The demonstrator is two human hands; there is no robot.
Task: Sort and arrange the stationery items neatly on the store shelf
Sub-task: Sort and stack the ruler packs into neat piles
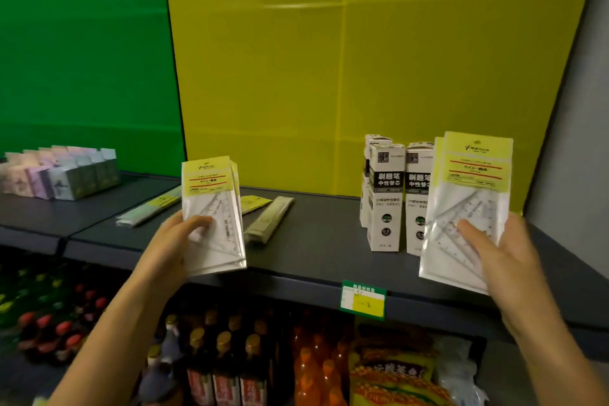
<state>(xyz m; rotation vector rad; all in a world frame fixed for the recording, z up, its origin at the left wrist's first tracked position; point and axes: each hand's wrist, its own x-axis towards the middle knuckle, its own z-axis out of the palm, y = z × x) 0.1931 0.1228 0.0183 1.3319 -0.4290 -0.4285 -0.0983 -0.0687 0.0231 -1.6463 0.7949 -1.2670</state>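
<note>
Left hand (176, 241) and right hand (509, 259) were bare. Left forearm (125, 316), right forearm (553, 353) likewise bare to frame edge.

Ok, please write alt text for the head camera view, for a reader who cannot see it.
The left hand and right hand each hold up a bundle of packaged triangle rulers at a dark shelf, where white refill boxes stand upright.

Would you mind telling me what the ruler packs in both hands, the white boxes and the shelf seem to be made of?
Left packs and right packs: glossy clear plastic sleeves, going by glare and the set squares visible inside; yellow headers look like printed paper.
White boxes: matte printed cardboard, seemingly, with folded edges.
Shelf: dark, smooth, probably painted metal.
</note>
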